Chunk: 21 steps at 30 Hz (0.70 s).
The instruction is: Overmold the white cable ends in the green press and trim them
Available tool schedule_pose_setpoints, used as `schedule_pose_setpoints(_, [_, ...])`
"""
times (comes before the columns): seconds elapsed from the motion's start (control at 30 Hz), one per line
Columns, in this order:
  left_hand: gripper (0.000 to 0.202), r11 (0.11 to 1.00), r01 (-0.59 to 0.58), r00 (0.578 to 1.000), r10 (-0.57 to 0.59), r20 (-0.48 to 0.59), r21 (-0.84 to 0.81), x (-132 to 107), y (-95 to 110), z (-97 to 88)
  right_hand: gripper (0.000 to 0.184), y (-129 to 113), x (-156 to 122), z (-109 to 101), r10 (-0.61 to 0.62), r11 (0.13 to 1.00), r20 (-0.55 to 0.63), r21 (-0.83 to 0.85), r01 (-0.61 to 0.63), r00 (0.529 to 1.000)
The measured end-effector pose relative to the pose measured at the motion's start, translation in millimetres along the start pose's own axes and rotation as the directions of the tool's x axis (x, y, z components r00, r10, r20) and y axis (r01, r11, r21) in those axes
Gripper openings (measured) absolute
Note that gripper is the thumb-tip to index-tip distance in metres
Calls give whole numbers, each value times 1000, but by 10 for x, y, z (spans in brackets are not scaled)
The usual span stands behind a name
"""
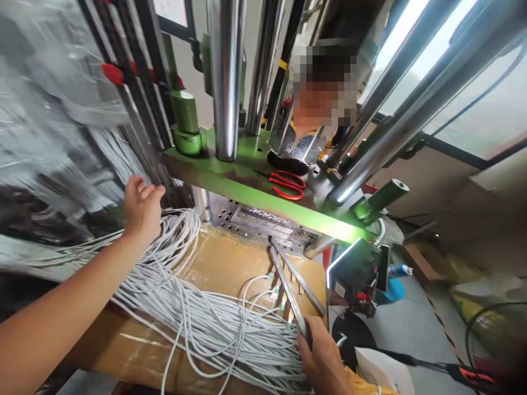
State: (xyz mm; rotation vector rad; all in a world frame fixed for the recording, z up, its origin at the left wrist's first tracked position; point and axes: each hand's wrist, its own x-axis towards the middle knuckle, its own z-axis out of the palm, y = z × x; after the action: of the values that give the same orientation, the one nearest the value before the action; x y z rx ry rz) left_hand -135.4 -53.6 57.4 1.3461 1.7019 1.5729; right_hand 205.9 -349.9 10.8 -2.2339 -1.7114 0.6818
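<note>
My left hand (143,211) is raised over the left end of a thick bundle of white cables (214,315). Its fingers are loosely bent and apart, with nothing visible in them. At the lower right, my right hand (323,356) is closed around the near end of a long, narrow metal bar (288,293). A second metal bar (302,282) lies beside it, and the two come close together at their far ends in a V. Small cable ends with connectors (284,299) lie by the bars, on a brown-covered work surface (222,260).
A green press plate (242,189) with steel columns (226,82) stands ahead. Red-handled scissors or snips (288,185) lie on it. Beneath is a metal mould (267,222) with holes. A person (313,126) is behind the press. A lit box-shaped device (354,269) stands right.
</note>
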Motion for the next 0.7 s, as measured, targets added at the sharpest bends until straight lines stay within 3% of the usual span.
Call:
schedule_pose_setpoints(0.03, [39,999,-4,994,8,112,-36,-208,12,11,33,-30,18,-37,2,997,-17,77,0,1000])
schedule_pose_setpoints(0.07, [37,998,6,941,15,337,-61,-419,28,36,38,-52,44,-72,-6,988,-27,155,10,1000])
schedule_pose_setpoints(0.1, [36,999,21,809,9,588,-44,-622,47,81,43,-69,75,-103,-21,974,-23,225,25,1000])
schedule_pose_setpoints(0.13, [37,999,18,679,12,734,-34,-808,65,148,48,-83,109,-128,-30,958,-16,283,34,999])
schedule_pose_setpoints(0.17, [39,1000,5,573,20,819,-27,-968,81,235,51,-98,144,-147,-32,943,-14,330,35,999])
schedule_pose_setpoints(0.2, [43,1000,-5,499,20,866,-20,-1097,92,336,52,-114,179,-161,-20,930,-24,366,28,999])
schedule_pose_setpoints(0.23, [52,1000,-10,455,24,890,-22,-1194,98,442,52,-132,212,-171,-1,919,-46,393,19,999])
schedule_pose_setpoints(0.3, [79,999,-16,411,51,910,-49,-1305,97,626,51,-175,270,-188,25,895,-90,446,18,996])
schedule_pose_setpoints(0.37, [100,996,-1,400,82,913,-89,-1341,83,727,51,-224,323,-211,12,865,-111,501,45,994])
schedule_pose_setpoints(0.47, [93,986,49,415,128,901,-162,-1308,38,713,49,-304,437,-268,-47,838,-105,538,96,993])
schedule_pose_setpoints(0.53, [79,978,-13,482,187,856,-206,-1222,1,668,47,-362,583,-315,-90,857,-82,501,119,993])
schedule_pose_setpoints(0.6, [71,966,-172,574,257,777,-192,-1074,-20,669,47,-427,814,-361,-137,896,-92,413,163,986])
schedule_pose_setpoints(0.7, [64,942,-334,693,274,666,-40,-766,4,825,47,-527,1308,-413,-230,931,-272,219,293,934])
